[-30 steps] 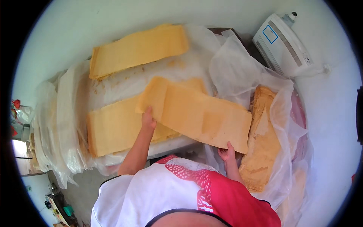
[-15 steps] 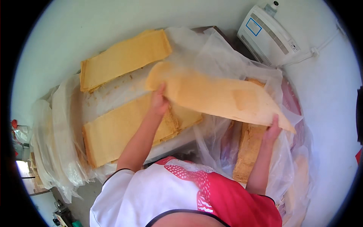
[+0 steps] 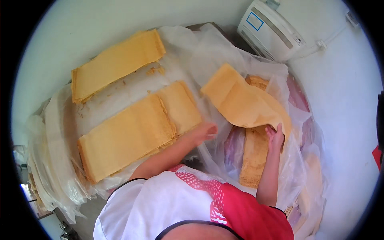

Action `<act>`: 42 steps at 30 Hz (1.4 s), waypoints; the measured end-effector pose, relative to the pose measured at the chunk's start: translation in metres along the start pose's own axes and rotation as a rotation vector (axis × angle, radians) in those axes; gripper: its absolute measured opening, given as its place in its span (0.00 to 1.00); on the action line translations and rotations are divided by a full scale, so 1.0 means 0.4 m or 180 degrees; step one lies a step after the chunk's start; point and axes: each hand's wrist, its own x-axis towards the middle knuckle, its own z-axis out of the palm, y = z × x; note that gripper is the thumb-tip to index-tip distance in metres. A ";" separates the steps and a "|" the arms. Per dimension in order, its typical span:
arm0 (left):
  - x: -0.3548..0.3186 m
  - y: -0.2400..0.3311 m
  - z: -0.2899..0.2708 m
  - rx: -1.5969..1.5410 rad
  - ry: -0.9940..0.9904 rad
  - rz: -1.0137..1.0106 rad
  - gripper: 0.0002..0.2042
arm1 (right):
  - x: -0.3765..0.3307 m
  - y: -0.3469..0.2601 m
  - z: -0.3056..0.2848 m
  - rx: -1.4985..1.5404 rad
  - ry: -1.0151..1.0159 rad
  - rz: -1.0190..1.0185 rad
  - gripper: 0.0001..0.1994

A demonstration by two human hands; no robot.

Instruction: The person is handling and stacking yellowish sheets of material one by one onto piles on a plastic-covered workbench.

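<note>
A thin, flexible yellow-tan sheet (image 3: 244, 98) curves over the right side of the work surface. My right hand (image 3: 276, 138) grips its near right edge, where the sheet bends down. Below it, partly covered, lies a stack of similar rough-edged sheets (image 3: 254, 160). My left hand (image 3: 206, 131) is off the sheet and blurred, its finger positions unclear, just beside the right end of a broad stack of yellow sheets (image 3: 124, 140). A further overlapping sheet (image 3: 180, 106) extends from that stack.
Another stack of yellow sheets (image 3: 118, 66) lies along the wall, with crumbs (image 3: 156, 71) near it. Clear plastic film (image 3: 192, 46) covers the surface. Upright plastic-wrapped bundles (image 3: 60, 140) stand at the left. A white wall-side appliance (image 3: 272, 30) with a cable is at the back right.
My left hand has let go of the sheet and moved down and right. The sheet's left end has swung right, and the sheet now bends over the right-hand stack. The view has shifted slightly.
</note>
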 end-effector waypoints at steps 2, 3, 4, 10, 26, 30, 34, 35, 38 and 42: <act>0.027 -0.019 0.036 -0.0233 -0.0374 -0.0305 0.25 | -0.051 -0.052 0.112 0.0091 -0.0623 -0.0703 0.19; 0.027 -0.002 0.067 -0.0246 -0.0359 -0.0301 0.25 | -0.088 -0.082 0.160 0.0082 -0.0636 -0.0691 0.19; 0.016 0.036 0.108 -0.0687 -0.0265 -0.0412 0.28 | -0.132 -0.114 0.204 0.0234 -0.0998 -0.0798 0.19; 0.005 0.273 0.072 -0.2695 -0.0634 0.0958 0.31 | -0.353 -0.232 0.311 0.0793 -0.2313 -0.0997 0.22; -0.794 0.065 -0.648 -0.2227 0.2995 0.3126 0.13 | -0.323 0.426 0.514 -0.0327 -0.3071 0.1612 0.14; -0.849 -0.139 -0.741 -0.3101 0.3563 0.2671 0.13 | -0.279 0.666 0.467 -0.0607 -0.2403 0.2831 0.10; -0.866 -0.189 -0.816 -0.2796 0.3956 0.2496 0.12 | -0.267 0.659 0.490 -0.1316 -0.2092 0.2693 0.12; -0.866 -0.197 -0.829 -0.2845 0.3983 0.2502 0.12 | -0.256 0.656 0.489 -0.1368 -0.2111 0.2702 0.12; -0.857 -0.188 -0.843 -0.2560 0.4188 0.2449 0.09 | -0.220 0.663 0.499 -0.1538 -0.1798 0.2645 0.12; -0.866 -0.172 -0.807 -0.1825 0.4241 0.1854 0.07 | -0.197 0.673 0.492 -0.1440 -0.1181 0.2210 0.13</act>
